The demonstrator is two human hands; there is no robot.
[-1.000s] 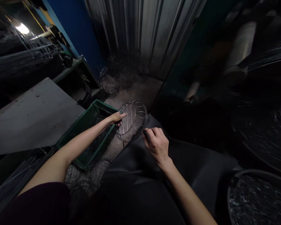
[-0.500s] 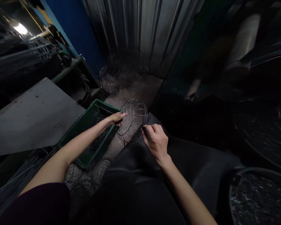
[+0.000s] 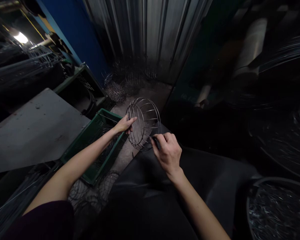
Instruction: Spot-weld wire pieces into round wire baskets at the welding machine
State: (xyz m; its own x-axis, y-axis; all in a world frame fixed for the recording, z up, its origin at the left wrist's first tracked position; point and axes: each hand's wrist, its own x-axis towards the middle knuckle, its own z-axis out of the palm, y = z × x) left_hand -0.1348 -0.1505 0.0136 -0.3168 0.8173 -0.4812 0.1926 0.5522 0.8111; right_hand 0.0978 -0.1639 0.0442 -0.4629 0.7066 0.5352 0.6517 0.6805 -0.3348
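Observation:
A round wire cage (image 3: pixel 150 127) of thin metal rods is held in the air above my lap, tilted on its side. On its left rim my left hand (image 3: pixel 125 125) is closed, with the thumb lying over the wires. My right hand (image 3: pixel 168 151) is closed at the cage's lower right rim, fingertips pinched there. Whether those fingertips also hold a small separate piece is too dark to make out. Dark, smooth material (image 3: pixel 190 180) covers my lap beneath both hands.
A green plastic crate (image 3: pixel 96 176) with wire pieces stands left of my knees. Beyond it are a grey board (image 3: pixel 37 130) and another crate (image 3: pixel 95 83). More wire cages (image 3: pixel 110 181) lie on the floor. A tub rim (image 3: pixel 248 213) surrounds many small metal pieces at lower right.
The wire cage has turned and risen slightly, showing its ring more side-on. My left hand has shifted a little left and up with it. My right hand stays at the lower right rim.

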